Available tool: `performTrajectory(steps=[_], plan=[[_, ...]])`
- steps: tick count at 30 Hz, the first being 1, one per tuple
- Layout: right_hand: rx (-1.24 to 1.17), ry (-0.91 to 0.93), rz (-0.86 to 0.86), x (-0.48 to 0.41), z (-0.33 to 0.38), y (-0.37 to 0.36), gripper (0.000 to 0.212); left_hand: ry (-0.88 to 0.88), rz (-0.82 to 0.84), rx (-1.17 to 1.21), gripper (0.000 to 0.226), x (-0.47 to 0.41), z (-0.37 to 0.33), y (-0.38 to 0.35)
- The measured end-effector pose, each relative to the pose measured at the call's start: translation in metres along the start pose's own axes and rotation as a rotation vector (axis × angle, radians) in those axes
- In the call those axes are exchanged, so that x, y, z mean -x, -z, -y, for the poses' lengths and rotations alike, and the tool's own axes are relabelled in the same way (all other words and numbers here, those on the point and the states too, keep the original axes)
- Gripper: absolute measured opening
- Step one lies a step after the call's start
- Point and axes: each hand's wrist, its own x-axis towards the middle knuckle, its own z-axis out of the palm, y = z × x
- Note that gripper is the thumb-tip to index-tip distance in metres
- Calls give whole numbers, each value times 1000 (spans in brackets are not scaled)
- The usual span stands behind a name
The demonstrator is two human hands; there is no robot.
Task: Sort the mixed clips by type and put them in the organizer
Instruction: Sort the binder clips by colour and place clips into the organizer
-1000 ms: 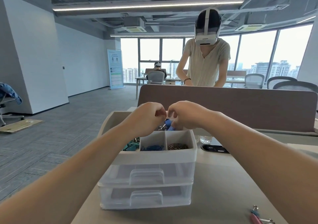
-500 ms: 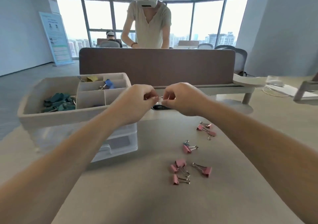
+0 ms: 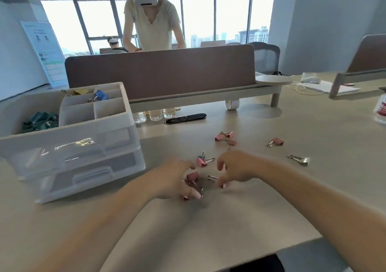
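On the counter just right of the organizer, the left hand curls round a bunch of pink clips, while the right hand, fingers bent downward, touches a lone pink clip, grip too blurred to judge.

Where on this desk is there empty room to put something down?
Bare: the near strip of table between the forearms, and the stretch right of the silver clip toward the bottle. Crowded: around the left hand and right hand, where pink clips lie scattered, and below the divider, with clear cups, a black case and a tape roll.
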Motion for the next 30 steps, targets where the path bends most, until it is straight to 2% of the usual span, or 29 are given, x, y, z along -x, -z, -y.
performTrajectory(steps=[3,9,12,17,22,30], plan=[[5,-7,40,-4,0,-12,60,25,30,-32,85,1,1,-9],[124,28,-22,-14,5,-25,33,42,-33,-20,56,-8,9,-16],[159,45,-36,-15,9,-22,22,26,-49,-16,53,-11,15,-18],[33,153,-167,-12,25,-15,13,6,-74,32,49,-13,22,-19],[-50,148,-197,-25,42,-24,21,-24,-97,73,30,-15,26,-21],[60,114,-224,-33,57,-40,26,-27,-139,75,29,-12,25,-23]])
